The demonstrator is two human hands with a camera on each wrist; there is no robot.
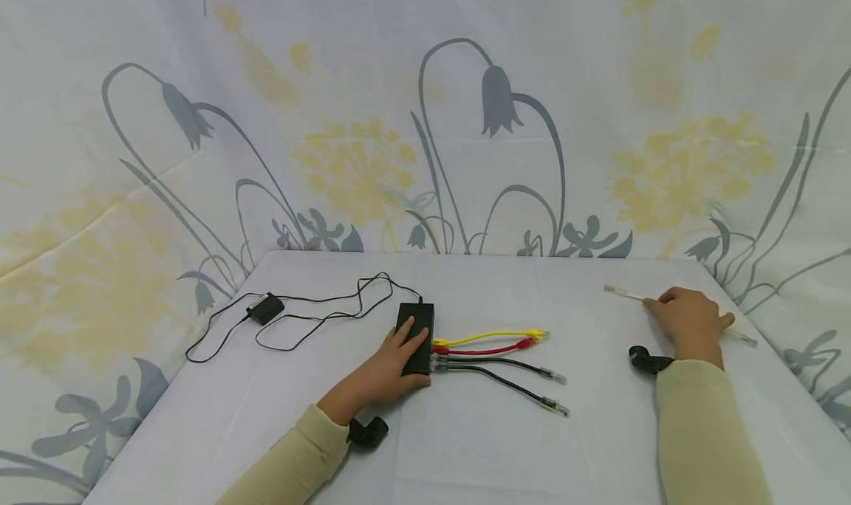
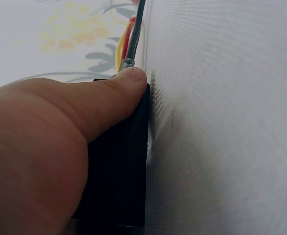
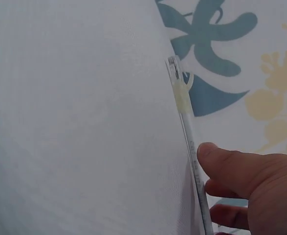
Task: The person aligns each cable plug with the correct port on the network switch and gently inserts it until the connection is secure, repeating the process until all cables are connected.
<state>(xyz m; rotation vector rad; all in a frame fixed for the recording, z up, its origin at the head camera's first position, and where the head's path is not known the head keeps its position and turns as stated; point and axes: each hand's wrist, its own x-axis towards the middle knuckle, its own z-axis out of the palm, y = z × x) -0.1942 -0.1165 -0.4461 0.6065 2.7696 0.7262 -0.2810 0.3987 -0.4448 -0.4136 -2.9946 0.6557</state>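
My left hand (image 1: 385,368) rests on a black network switch (image 1: 416,313), fingers spread straight over its top and thumb along its near edge. In the left wrist view the thumb (image 2: 109,93) lies against the switch (image 2: 119,171), close to the plugs. A yellow cable (image 1: 488,336), a red cable (image 1: 482,352) and two black cables (image 1: 495,360) come out of its right side, their other ends loose on the table. Farther right, my right hand (image 1: 688,324) pinches a white network cable (image 3: 194,161); one clear plug (image 3: 175,71) points away from the thumb.
A black power adapter (image 1: 265,308) lies at the left, its thin cord (image 1: 326,317) looping over to the back of the switch. White cloth covers the table (image 1: 485,453). Behind it hangs a flower-patterned curtain (image 1: 372,84).
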